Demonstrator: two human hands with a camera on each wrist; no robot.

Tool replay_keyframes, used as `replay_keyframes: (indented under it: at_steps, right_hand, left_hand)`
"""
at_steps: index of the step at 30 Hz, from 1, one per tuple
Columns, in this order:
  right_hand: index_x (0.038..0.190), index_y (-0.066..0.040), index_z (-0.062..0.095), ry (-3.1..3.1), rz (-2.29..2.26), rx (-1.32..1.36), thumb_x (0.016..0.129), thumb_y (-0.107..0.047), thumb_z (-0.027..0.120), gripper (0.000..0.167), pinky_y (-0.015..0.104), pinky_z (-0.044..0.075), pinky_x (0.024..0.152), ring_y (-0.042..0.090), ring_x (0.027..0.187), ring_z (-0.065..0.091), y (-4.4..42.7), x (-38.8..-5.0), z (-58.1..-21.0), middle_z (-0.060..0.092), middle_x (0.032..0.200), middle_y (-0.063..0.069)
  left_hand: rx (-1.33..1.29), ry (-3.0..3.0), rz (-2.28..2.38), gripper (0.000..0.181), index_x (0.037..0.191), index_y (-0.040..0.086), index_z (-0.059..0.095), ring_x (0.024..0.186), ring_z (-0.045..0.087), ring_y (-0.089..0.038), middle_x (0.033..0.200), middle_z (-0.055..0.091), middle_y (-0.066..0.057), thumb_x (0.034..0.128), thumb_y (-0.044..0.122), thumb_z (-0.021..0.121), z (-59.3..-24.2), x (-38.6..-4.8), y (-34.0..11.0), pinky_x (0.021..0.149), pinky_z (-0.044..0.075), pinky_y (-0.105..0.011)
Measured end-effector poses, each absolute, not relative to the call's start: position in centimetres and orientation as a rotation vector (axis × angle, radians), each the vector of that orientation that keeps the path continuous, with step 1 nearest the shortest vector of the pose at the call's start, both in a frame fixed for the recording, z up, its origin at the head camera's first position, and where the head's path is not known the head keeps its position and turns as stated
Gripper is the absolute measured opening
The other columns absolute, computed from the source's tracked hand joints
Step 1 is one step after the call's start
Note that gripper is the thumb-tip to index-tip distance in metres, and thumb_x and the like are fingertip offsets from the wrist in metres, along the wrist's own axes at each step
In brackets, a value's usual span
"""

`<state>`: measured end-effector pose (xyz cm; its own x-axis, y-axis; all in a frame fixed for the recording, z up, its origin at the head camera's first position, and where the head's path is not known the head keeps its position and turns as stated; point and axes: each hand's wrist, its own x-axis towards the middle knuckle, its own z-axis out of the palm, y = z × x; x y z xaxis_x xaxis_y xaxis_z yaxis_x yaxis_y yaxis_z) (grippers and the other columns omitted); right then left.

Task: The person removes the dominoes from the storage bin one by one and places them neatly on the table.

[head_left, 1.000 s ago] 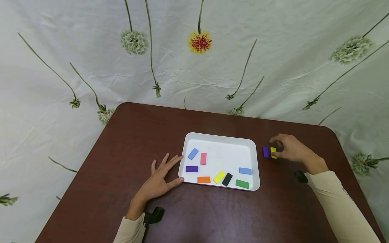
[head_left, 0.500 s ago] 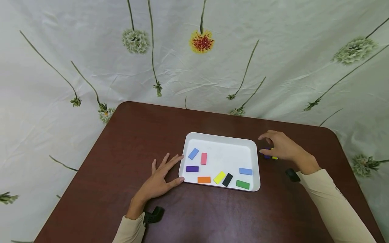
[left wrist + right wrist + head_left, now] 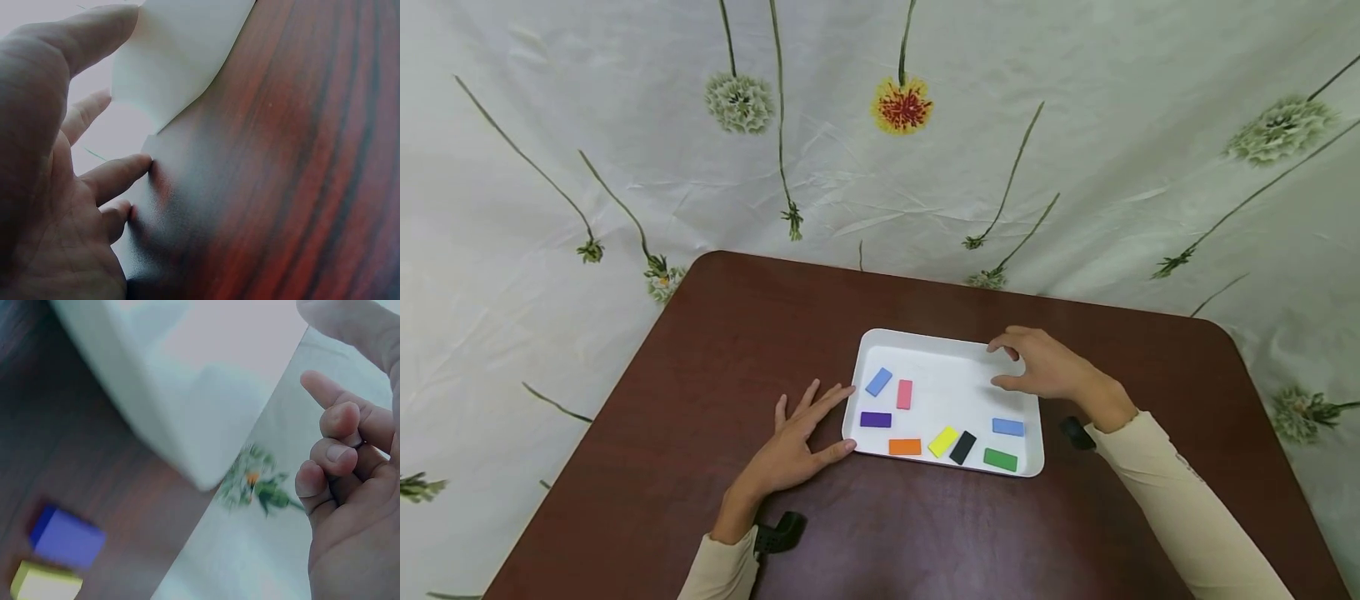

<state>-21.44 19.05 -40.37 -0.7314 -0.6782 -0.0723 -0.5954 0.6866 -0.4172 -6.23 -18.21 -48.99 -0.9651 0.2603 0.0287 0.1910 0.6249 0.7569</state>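
A white tray [image 3: 940,337] holds several small coloured blocks, among them a pink block [image 3: 904,394], an orange block [image 3: 905,447], a black block [image 3: 962,447] and a blue block [image 3: 1008,427]. My left hand [image 3: 790,454] lies at the tray's left side, fingers spread, with thumb and index fingertips touching its edge. Over the tray's right side hovers my right hand [image 3: 1048,367], thumb and index finger apart and nothing between them; the right wrist view shows its other fingers bent. That view also shows a purple block [image 3: 69,537] beside a yellow block [image 3: 47,581], hidden behind the hand in the head view.
The tray stands on a dark reddish-brown table [image 3: 760,333] with rounded far corners. Behind the table hangs a pale cloth [image 3: 820,150] printed with flowers. In the tray, a green block [image 3: 1001,459] lies near the front right corner.
My right hand has left the yellow and purple blocks outside the tray and moved left over the tray's right edge. My left hand has stayed in place.
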Motion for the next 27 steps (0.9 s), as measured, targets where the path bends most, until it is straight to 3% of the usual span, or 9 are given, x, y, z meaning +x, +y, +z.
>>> replay_keyframes:
  at_steps: [13,27]
  right_hand:
    - [0.119,-0.005,0.070,2.596,-0.517,-1.049,0.083,-0.026,0.083,0.045,0.028,0.043,0.071,0.024,0.085,0.055,13.4,-20.9,-41.1,0.058,0.088,0.010]
    - [0.120,-0.005,0.069,2.526,-0.480,-1.119,0.084,-0.029,0.081,0.045,0.028,0.043,0.077,0.014,0.083,0.049,9.9,-20.6,-42.5,0.056,0.088,0.005]
  left_hand:
    - [0.375,2.762,1.265,0.076,0.155,0.038,0.035,0.155,0.009,-0.040,0.161,0.036,-0.009,0.0892,0.048,0.072,-49.0,-6.2,-18.2,0.111,-0.011,-0.072]
    - [0.384,2.752,1.271,0.076,0.155,0.039,0.035,0.155,0.009,-0.041,0.161,0.035,-0.010,0.0895,0.046,0.073,-49.0,-6.3,-18.2,0.111,-0.011,-0.073]
